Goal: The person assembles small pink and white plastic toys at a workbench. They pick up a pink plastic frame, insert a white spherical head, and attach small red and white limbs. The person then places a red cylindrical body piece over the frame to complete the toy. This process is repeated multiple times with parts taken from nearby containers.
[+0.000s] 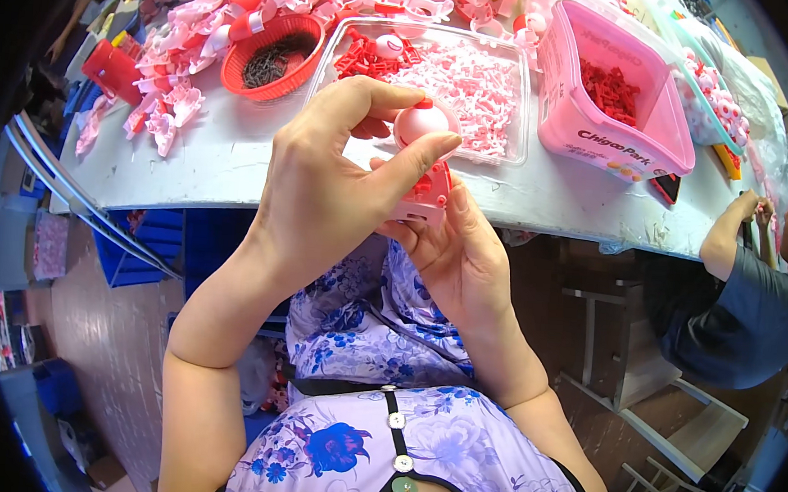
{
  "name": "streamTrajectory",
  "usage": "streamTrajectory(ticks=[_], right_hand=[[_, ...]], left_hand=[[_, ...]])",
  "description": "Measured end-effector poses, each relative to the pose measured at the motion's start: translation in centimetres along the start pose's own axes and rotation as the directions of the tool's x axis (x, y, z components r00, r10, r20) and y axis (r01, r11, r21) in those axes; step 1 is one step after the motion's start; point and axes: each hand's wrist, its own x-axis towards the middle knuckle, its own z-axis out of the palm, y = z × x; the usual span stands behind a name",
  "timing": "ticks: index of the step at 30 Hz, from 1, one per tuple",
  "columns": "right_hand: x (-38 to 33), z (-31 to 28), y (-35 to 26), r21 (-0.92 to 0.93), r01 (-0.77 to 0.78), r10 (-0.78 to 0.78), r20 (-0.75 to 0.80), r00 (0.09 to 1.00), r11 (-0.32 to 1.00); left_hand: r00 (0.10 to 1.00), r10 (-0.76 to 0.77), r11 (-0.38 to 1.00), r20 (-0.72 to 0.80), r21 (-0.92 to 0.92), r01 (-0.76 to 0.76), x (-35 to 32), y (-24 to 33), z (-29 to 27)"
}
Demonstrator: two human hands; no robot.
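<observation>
Between the thumb and fingers of my left hand is a round white ball with a red cap on top. My right hand is closed around a pink and red plastic toy part just below the ball. Ball and part seem to touch, but my left thumb covers the join. Both hands are raised in front of the table's near edge. Right behind them lies a clear plastic tray of small pink and red pieces, with a similar white ball among the red ones.
A red basket with dark small parts stands left of the tray. To the right is a pink bin holding red pieces. Pink plastic parts pile up along the back left. Another person sits at the far right, near wooden stools.
</observation>
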Motion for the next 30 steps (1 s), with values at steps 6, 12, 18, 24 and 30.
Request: streamTrajectory(ticks=[6,12,18,24,30], right_hand=[[0.06,0.48,0.09,-0.04,0.001,-0.002,-0.026,1.0,0.999],[-0.15,0.36,0.42,-0.017,0.002,-0.002,-0.025,1.0,1.0],[-0.34,0.94,0.18,0.031,0.014,-0.014,-0.025,1.0,0.999],[-0.42,0.91,0.19,0.046,0.022,-0.021,-0.026,0.999,0.999],[-0.4,0.43,-0.01,0.022,0.005,-0.006,0.017,1.0,1.0]], left_hand=[[0.993,0.112,0.975,-0.031,0.197,-0.104,-0.28,0.38,0.12],[0.988,0.147,0.954,-0.043,0.268,-0.131,-0.14,0.63,0.06],[0.999,0.035,0.989,-0.035,0.148,-0.03,0.54,0.36,-0.03],[0.997,0.075,0.98,-0.016,0.186,-0.07,0.4,0.4,-0.2],[0.997,0.075,0.981,-0.01,0.179,-0.072,0.47,0.34,-0.19]])
